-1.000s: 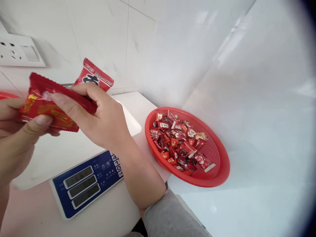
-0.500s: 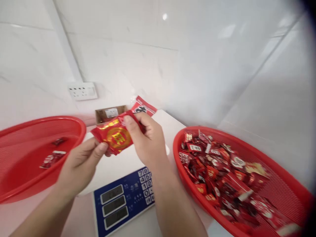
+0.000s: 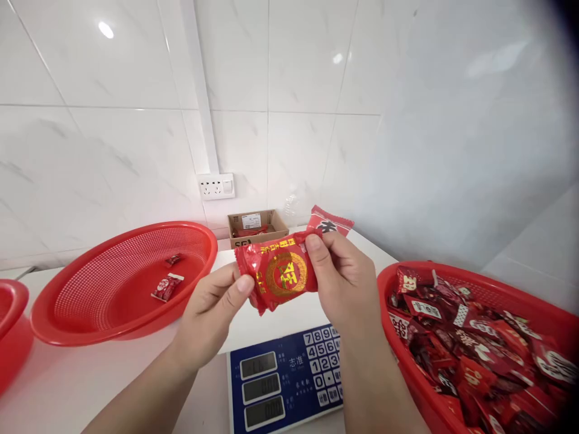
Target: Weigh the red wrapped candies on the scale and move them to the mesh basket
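Both hands hold a red candy packet (image 3: 279, 275) with a gold round emblem, above a scale. My left hand (image 3: 212, 313) pinches its left end with thumb and fingers. My right hand (image 3: 344, 278) grips its right end and also holds a second red packet (image 3: 329, 224) that sticks out behind the fingers. The blue-faced scale (image 3: 284, 380) with a keypad and three displays lies right under my hands. A red basket (image 3: 479, 349) full of red wrapped candies sits at the right.
At the left stands a wide red basket (image 3: 90, 313) holding two small candies (image 3: 166, 287). Another red basket's edge (image 3: 11, 325) shows at far left. A small open cardboard box (image 3: 256, 226) sits against the tiled wall under a wall socket (image 3: 216, 186).
The view has swung up and back, so the left basket and the wall came into sight. The packet in my hands has turned its emblem face toward me.
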Motion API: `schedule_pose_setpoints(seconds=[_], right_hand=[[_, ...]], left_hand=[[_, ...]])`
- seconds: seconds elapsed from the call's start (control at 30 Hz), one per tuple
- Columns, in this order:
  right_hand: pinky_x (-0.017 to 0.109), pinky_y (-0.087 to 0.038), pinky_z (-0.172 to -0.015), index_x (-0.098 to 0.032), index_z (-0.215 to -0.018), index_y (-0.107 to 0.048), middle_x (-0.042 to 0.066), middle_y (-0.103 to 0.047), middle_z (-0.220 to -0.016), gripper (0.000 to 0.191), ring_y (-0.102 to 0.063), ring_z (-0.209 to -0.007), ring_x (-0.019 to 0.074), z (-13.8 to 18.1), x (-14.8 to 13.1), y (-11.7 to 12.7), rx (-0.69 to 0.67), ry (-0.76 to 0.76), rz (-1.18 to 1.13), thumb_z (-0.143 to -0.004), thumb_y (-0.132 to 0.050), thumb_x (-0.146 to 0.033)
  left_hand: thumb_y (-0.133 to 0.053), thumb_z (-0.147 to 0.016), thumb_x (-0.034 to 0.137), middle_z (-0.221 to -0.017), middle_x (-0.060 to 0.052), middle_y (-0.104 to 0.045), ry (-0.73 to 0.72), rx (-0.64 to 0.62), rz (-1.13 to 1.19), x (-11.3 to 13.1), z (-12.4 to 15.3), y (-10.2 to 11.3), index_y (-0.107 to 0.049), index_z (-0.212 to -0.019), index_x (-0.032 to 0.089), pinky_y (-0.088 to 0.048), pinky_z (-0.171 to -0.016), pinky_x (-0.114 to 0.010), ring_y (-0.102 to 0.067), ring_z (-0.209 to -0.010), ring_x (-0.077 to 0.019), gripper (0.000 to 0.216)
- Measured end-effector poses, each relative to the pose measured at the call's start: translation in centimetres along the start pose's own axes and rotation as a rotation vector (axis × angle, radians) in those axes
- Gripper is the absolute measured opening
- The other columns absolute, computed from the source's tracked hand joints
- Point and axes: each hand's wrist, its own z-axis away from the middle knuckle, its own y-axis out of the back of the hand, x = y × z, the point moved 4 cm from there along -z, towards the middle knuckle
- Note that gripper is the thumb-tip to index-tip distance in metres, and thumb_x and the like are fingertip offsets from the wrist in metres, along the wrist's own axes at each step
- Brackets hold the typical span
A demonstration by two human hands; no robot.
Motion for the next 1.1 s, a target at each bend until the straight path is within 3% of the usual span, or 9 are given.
schedule_pose_setpoints(seconds=[0.2,0.4,0.63,0.87,1.1], right_hand=[[0.024,-0.040,-0.045,-0.023,-0.066,-0.059,-0.002,-0.056,-0.058,0.032,-0.049,-0.053,0.0132,0.3,-0.1,0.1,0.087,-0.005,-0.062,-0.089,-0.061,-0.044],[0.026,-0.039,-0.046,-0.023,-0.063,-0.056,-0.002,-0.053,-0.059,0.040,-0.045,-0.054,0.0140,0.1,1.4,-0.4,-0.011,-0.112,-0.212,-0.083,-0.064,-0.057],[0.026,-0.042,-0.049,-0.024,-0.067,-0.059,-0.002,-0.058,-0.063,0.038,-0.051,-0.057,0.0150,0.3,1.2,-0.2,-0.044,-0.109,-0.222,-0.085,-0.064,-0.057],[0.026,-0.046,-0.050,-0.023,-0.067,-0.057,-0.001,-0.062,-0.065,0.040,-0.057,-0.060,0.0160,0.3,1.6,-0.9,-0.154,-0.227,-0.312,-0.084,-0.064,-0.058],[0.023,-0.040,-0.048,-0.021,-0.067,-0.059,-0.002,-0.060,-0.064,0.036,-0.050,-0.054,0.0125,0.2,1.5,-1.7,-0.294,-0.338,-0.355,-0.084,-0.066,-0.052]], left_hand=[[-0.058,-0.094,0.038,-0.077,-0.004,-0.070,-0.134,-0.111,-0.332,1.1,0.1,-0.6,-0.072,-0.086,0.020,-0.047,-0.062,-0.025,-0.058,-0.069,-0.0165,0.024],[-0.055,-0.094,0.046,-0.073,-0.006,-0.070,-0.029,-0.223,-0.137,1.3,0.6,-0.9,-0.073,-0.077,0.019,-0.050,-0.060,-0.025,-0.062,-0.066,-0.0168,0.037],[-0.053,-0.092,0.055,-0.073,-0.009,-0.072,0.067,-0.259,0.026,0.6,0.8,-1.2,-0.076,-0.077,0.018,-0.053,-0.064,-0.032,-0.064,-0.069,-0.0202,0.046],[-0.051,-0.092,0.056,-0.074,-0.010,-0.074,0.083,-0.286,0.059,1.2,1.3,-1.5,-0.079,-0.077,0.020,-0.053,-0.064,-0.034,-0.066,-0.071,-0.0223,0.047],[-0.051,-0.094,0.052,-0.081,-0.011,-0.078,0.109,-0.344,0.037,1.9,1.7,-2.0,-0.081,-0.086,0.021,-0.057,-0.068,-0.035,-0.071,-0.074,-0.0247,0.044]])
